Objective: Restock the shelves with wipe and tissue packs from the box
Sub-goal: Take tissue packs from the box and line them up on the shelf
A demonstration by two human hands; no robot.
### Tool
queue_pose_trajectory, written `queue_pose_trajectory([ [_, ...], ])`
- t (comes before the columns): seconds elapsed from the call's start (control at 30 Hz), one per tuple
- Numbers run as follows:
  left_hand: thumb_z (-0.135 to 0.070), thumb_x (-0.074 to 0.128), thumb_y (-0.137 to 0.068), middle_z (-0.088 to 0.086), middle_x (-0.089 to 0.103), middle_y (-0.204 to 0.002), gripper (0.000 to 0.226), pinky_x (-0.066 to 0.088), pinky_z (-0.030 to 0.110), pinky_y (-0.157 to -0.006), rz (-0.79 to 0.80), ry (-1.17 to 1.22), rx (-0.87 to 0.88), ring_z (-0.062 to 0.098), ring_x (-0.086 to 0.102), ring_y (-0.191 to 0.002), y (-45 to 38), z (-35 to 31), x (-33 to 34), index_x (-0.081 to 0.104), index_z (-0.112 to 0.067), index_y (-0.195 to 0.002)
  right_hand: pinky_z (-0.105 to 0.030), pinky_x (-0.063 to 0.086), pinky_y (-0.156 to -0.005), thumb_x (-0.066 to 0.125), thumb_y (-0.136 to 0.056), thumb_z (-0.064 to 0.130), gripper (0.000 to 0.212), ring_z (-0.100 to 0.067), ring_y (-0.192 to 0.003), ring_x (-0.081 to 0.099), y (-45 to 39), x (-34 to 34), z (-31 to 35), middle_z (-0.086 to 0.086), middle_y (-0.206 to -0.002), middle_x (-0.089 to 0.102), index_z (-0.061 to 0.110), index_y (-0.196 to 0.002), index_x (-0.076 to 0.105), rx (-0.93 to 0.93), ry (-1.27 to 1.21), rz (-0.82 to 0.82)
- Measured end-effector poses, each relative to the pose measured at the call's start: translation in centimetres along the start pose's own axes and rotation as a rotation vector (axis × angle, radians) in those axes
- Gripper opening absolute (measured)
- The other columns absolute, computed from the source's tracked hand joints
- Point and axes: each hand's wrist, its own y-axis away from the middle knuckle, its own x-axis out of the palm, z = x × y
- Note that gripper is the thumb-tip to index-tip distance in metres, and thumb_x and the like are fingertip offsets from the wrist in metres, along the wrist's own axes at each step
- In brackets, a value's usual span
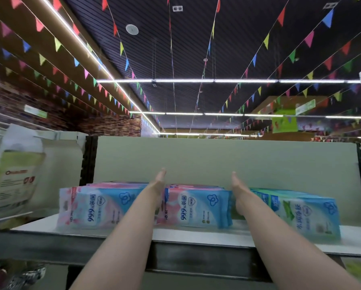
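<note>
Shelf (196, 237), top tier: pale board with a dark metal front edge, backed by a plain light panel (217, 158).

Item 1, middle stack of wipe packs (196, 208): flat soft packs in pink, white and blue, printed "999" with a cloud emblem, piled flat at the centre of the shelf, near its front edge. Quantity in the pile cannot be counted.

Item 2, left stack of wipe packs (97, 206): same pink and blue print, lying just beside the middle stack toward the shelf's left end.

Item 3, green-and-blue wipe packs (309, 214): a stack of teal, blue and green packs with a leaf motif, toward the shelf's right end, touching or nearly touching the middle stack.

Left hand (157, 184): forearm extended over the front edge, palm turned inward, fingers straight, pressed flat against the left side of the middle stack; nothing clasped.

Right hand (238, 187): mirror pose, fingers straight, flat against the right side of the same stack, thumb hanging down at its front corner; nothing clasped.

Adjacent bay, left: a blurred white-and-green pouch (14, 170) hanging.

Overhead: strings of coloured pennants (121, 49) under a dark ceiling.
</note>
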Motion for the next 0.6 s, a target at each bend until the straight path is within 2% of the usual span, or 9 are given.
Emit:
queue_pose_trajectory([
  [0.07, -0.072, 0.028, -0.085, 0.019, 0.033, -0.149, 0.086, 0.035, 0.050, -0.109, 0.073, 0.012, -0.031, 0.035, 0.043, -0.131, -0.7, 0.0, 0.1, 0.018, -0.015, -0.148, -0.038, 0.048, -0.094, 0.016, -0.082, 0.079, 0.095, -0.026, -0.092, 0.063, 0.4, 0.3, -0.1, -0.016, -0.097, 0.062, 0.003, -0.133, 0.041, 0.105, 0.001, 0.227],
  [0.13, -0.076, 0.031, -0.081, 0.020, 0.043, -0.142, 0.090, 0.048, 0.046, -0.097, 0.117, 0.008, -0.049, 0.035, 0.058, -0.115, -0.6, -0.2, 0.3, 0.018, -0.016, -0.147, -0.034, 0.049, -0.089, 0.014, -0.079, 0.081, 0.089, -0.024, -0.087, 0.062, 0.7, 0.4, -0.1, -0.012, -0.090, 0.061, 0.010, -0.120, 0.048, 0.130, -0.012, 0.367],
  [0.2, -0.075, 0.033, -0.082, 0.022, 0.048, -0.136, 0.090, 0.052, 0.043, -0.091, 0.130, -0.009, -0.052, 0.035, 0.062, -0.108, -0.5, -0.1, 0.1, 0.015, -0.016, -0.148, -0.032, 0.052, -0.079, 0.013, -0.083, 0.077, 0.086, -0.023, -0.079, 0.062, 0.9, 0.4, 0.1, -0.011, -0.081, 0.062, 0.011, -0.121, 0.052, 0.128, 0.005, 0.414],
  [0.3, -0.078, 0.039, -0.077, 0.025, 0.062, -0.119, 0.098, 0.056, 0.046, -0.081, 0.201, 0.002, -0.081, 0.037, 0.068, -0.098, -0.5, 0.2, -0.2, 0.023, -0.010, -0.146, -0.035, 0.053, -0.077, 0.015, -0.084, 0.077, 0.082, -0.024, -0.078, 0.065, 0.8, 0.6, 0.0, -0.013, -0.080, 0.065, 0.006, -0.103, 0.053, 0.116, 0.008, 0.359],
  [0.37, -0.080, 0.040, -0.073, 0.024, 0.062, -0.119, 0.102, 0.056, 0.048, -0.080, 0.210, -0.027, -0.065, 0.039, 0.067, -0.099, -0.4, 0.6, -0.3, 0.024, -0.011, -0.145, -0.038, 0.053, -0.082, 0.019, -0.082, 0.078, 0.084, -0.026, -0.084, 0.066, 0.1, 0.5, -0.3, -0.015, -0.088, 0.067, 0.005, -0.104, 0.052, 0.120, 0.002, 0.301],
  [0.43, -0.089, 0.038, -0.060, 0.022, 0.056, -0.130, 0.115, 0.052, 0.053, -0.088, 0.178, -0.078, -0.045, 0.039, 0.062, -0.109, -1.5, 0.8, -0.5, 0.023, -0.015, -0.146, -0.042, 0.054, -0.086, 0.021, -0.079, 0.080, 0.086, -0.028, -0.090, 0.068, -0.7, 0.5, -0.3, -0.017, -0.102, 0.068, 0.009, -0.120, 0.046, 0.114, 0.014, 0.188],
  [0.5, -0.096, 0.036, -0.037, 0.016, 0.039, -0.147, 0.133, 0.038, 0.056, -0.105, 0.135, -0.071, -0.022, 0.038, 0.047, -0.127, -4.9, 1.4, -0.9, 0.022, -0.024, -0.148, -0.046, 0.053, -0.090, 0.021, -0.076, 0.082, 0.087, -0.031, -0.097, 0.069, -1.8, 0.4, -0.5, -0.020, -0.113, 0.066, 0.019, -0.134, 0.034, 0.072, 0.040, 0.115],
  [0.53, -0.097, 0.034, -0.032, 0.013, 0.032, -0.151, 0.136, 0.031, 0.056, -0.109, 0.109, -0.052, 0.010, 0.036, 0.039, -0.134, -6.2, 1.7, -1.0, 0.020, -0.027, -0.148, -0.046, 0.052, -0.091, 0.019, -0.077, 0.082, 0.091, -0.031, -0.100, 0.068, -1.7, 0.4, -0.5, -0.022, -0.114, 0.066, 0.018, -0.141, 0.029, 0.066, 0.034, 0.089],
  [0.6, -0.095, 0.025, -0.048, 0.012, 0.022, -0.156, 0.124, 0.023, 0.055, -0.114, 0.075, -0.001, 0.055, 0.034, 0.029, -0.140, -5.7, 1.0, -0.9, 0.011, -0.026, -0.150, -0.043, 0.047, -0.099, 0.016, -0.083, 0.077, 0.089, -0.031, -0.110, 0.062, -1.4, 0.3, 0.1, -0.024, -0.122, 0.061, 0.016, -0.149, 0.016, 0.047, 0.035, 0.079],
])
